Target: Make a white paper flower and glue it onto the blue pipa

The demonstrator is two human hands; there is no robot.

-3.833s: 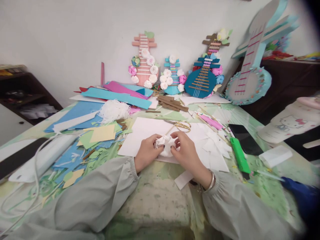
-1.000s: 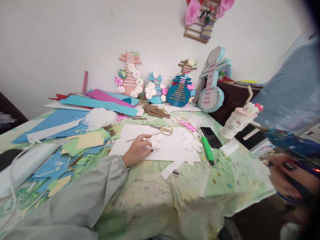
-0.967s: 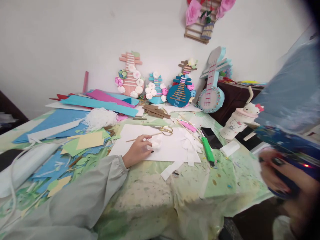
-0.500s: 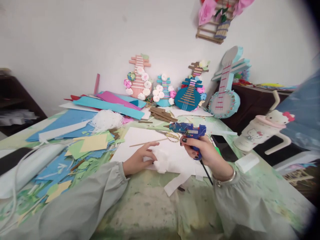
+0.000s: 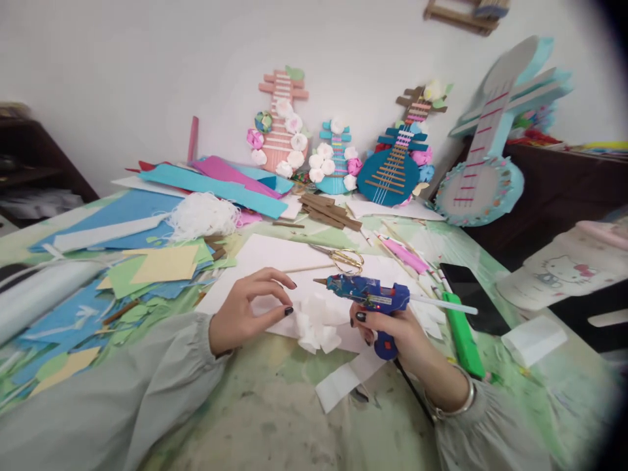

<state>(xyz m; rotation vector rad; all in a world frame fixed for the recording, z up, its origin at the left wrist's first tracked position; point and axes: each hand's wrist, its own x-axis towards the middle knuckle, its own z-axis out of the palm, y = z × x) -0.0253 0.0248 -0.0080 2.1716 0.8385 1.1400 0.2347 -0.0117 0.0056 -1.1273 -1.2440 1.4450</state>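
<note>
My right hand (image 5: pixel 392 327) is wrapped round the handle of a blue hot glue gun (image 5: pixel 367 292), its nozzle pointing left and a clear glue stick (image 5: pixel 446 303) poking out behind. My left hand (image 5: pixel 252 304) is open, thumb and fingers apart, just left of a crumpled white paper flower (image 5: pixel 318 325). The flower rests at the front of a white paper sheet (image 5: pixel 260 252), below the nozzle. Gold-handled scissors (image 5: pixel 346 259) and a thin wooden stick (image 5: pixel 309 268) lie beyond it. In front of the glue gun is a white paper strip (image 5: pixel 346 381).
Paper scraps (image 5: pixel 161 265) and a bundle of white string (image 5: pixel 205 214) cover the left side. Decorated lute models (image 5: pixel 388 173) lean on the wall. At right lie a green box cutter (image 5: pixel 461 337), a black phone (image 5: pixel 473 297) and a white tumbler (image 5: pixel 564 265).
My left hand has drawn back leftward from the white paper flower. The glue gun is lower in view, still in my right hand. The camera view has shifted.
</note>
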